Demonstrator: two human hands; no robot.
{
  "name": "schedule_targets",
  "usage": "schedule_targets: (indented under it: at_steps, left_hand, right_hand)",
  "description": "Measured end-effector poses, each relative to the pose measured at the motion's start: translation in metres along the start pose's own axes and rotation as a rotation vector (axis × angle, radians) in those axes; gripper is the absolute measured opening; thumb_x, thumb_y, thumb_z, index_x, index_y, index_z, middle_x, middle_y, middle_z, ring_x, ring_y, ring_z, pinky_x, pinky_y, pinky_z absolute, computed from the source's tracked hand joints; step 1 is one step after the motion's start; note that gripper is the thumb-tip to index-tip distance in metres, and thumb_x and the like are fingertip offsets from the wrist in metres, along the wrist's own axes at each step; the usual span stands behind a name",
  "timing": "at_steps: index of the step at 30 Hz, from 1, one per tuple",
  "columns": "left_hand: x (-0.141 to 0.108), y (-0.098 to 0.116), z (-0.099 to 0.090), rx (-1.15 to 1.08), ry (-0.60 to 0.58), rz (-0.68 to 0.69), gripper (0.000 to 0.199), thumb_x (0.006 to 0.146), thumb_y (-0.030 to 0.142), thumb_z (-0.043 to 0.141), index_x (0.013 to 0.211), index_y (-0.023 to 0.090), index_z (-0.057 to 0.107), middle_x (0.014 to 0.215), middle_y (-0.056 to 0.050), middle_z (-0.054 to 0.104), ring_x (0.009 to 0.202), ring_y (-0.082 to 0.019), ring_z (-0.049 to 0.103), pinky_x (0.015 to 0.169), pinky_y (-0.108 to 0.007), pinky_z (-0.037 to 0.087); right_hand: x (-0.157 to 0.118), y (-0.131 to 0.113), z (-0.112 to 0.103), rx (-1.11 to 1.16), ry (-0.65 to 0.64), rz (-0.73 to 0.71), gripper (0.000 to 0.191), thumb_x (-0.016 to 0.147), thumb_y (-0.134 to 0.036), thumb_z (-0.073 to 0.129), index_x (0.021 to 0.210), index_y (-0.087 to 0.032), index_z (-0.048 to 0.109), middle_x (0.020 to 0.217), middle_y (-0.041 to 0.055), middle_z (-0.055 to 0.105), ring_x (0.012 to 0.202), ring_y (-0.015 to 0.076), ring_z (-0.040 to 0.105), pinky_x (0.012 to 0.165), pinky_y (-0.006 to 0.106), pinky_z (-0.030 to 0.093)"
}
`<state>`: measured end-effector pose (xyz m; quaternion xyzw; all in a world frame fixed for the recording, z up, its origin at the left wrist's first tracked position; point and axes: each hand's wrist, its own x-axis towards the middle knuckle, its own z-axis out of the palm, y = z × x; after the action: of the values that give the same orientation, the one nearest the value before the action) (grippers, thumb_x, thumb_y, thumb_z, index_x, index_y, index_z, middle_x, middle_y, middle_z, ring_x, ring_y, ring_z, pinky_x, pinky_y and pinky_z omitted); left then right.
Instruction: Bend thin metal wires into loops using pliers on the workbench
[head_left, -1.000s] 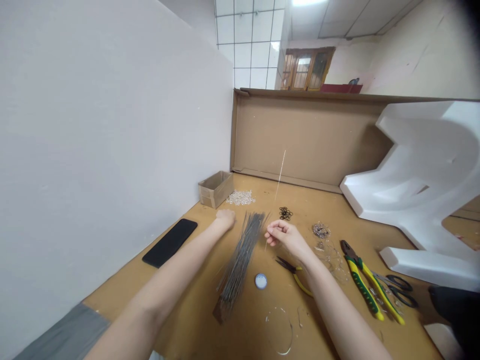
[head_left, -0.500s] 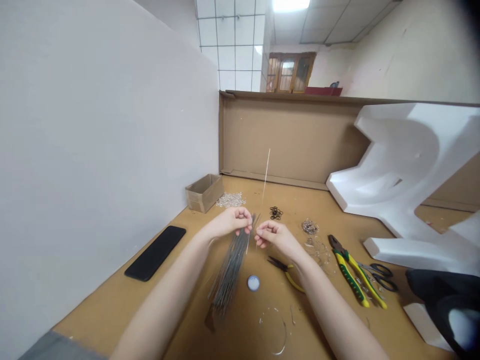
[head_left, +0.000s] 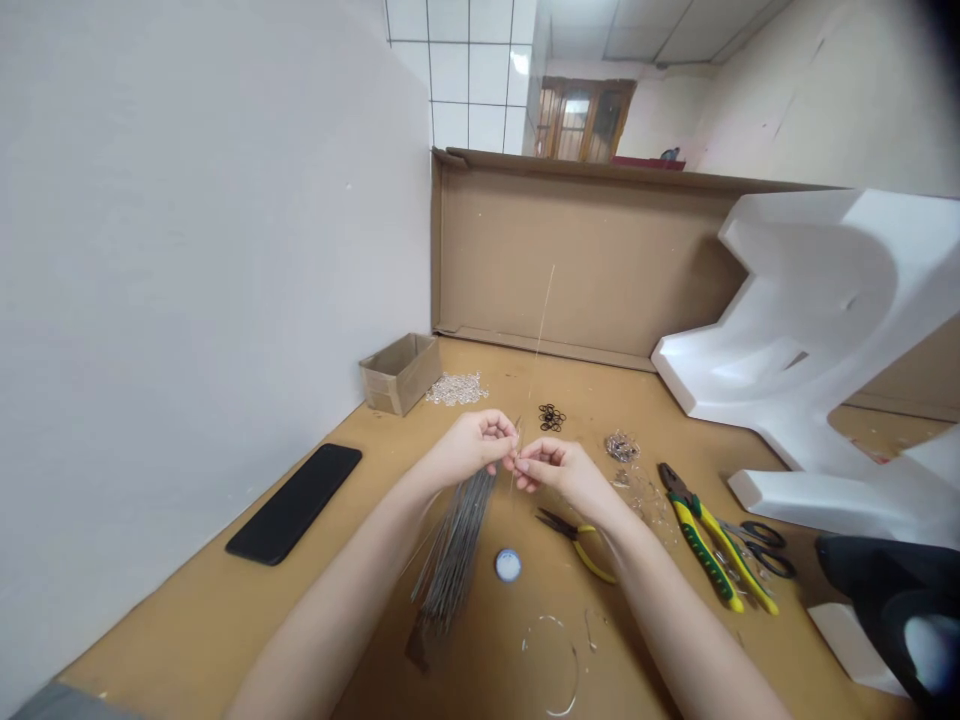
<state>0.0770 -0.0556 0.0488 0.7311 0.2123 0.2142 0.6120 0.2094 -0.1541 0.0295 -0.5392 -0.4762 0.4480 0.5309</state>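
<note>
Hands [head_left: 471, 448] [head_left: 561, 472] at a thin wire [head_left: 543, 320]; any plier-handle lettering [head_left: 701, 553] too small to read

Room background: a smooth white partition wall [head_left: 187, 250] at left meets a white square-tiled wall [head_left: 465, 90]. Beyond stands a brown wooden glazed window frame [head_left: 581, 118] against a cracked cream plaster wall [head_left: 840, 90], beneath grey ceiling panels [head_left: 660, 30].
</note>
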Motion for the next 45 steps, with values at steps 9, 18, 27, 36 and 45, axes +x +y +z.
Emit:
schedule_targets:
  at_steps: [9,18,27,36,45]
  left_hand:
    - [-0.001,-0.001,-0.001,0.003,-0.024,0.010,0.009,0.069,0.019,0.055,0.074,0.014,0.049,0.056,0.002,0.057,0.052,-0.009,0.056,0.043,-0.017,0.039]
    - [-0.007,0.006,0.008,0.033,0.023,0.121,0.011,0.071,0.022,0.055,0.077,0.014,0.051,0.061,0.003,0.052,0.053,-0.006,0.049,0.048,-0.017,0.037]
    - [-0.016,0.007,0.004,0.601,-0.237,0.287,0.018,0.068,0.030,0.063,0.078,0.018,0.055,0.070,0.002,0.056,0.063,-0.010,0.050,0.058,-0.022,0.037]
    - [-0.014,0.004,0.007,0.707,-0.182,0.357,0.016,0.072,0.033,0.058,0.076,0.018,0.056,0.069,0.003,0.056,0.061,-0.010,0.049,0.057,-0.020,0.035]
    - [-0.014,0.003,0.006,0.608,-0.204,0.285,0.017,0.069,0.029,0.062,0.082,0.019,0.057,0.076,0.002,0.059,0.066,-0.011,0.052,0.059,-0.021,0.038]
  right_hand:
    - [-0.002,-0.004,0.001,-0.035,-0.009,0.022,0.022,0.064,-0.035,0.068,0.072,-0.015,0.062,0.063,0.0017,0.065,0.056,0.0105,0.058,0.058,0.025,0.045]
    - [-0.009,-0.014,-0.001,-0.076,0.026,-0.012,0.022,0.066,-0.034,0.067,0.072,-0.014,0.060,0.060,0.0012,0.064,0.055,0.0098,0.057,0.058,0.024,0.045]
    - [-0.018,-0.032,-0.025,-0.004,0.130,-0.090,0.017,0.067,-0.029,0.067,0.072,-0.015,0.059,0.061,0.0006,0.064,0.056,0.0107,0.059,0.055,0.022,0.045]
    - [-0.016,-0.028,-0.022,0.008,0.083,-0.090,0.015,0.069,-0.028,0.065,0.073,-0.015,0.058,0.063,0.0007,0.064,0.058,0.0110,0.061,0.056,0.022,0.046]
    - [-0.016,-0.026,-0.019,-0.063,0.114,-0.121,0.015,0.069,-0.028,0.064,0.073,-0.015,0.057,0.062,-0.0004,0.063,0.058,0.0109,0.059,0.058,0.024,0.046]
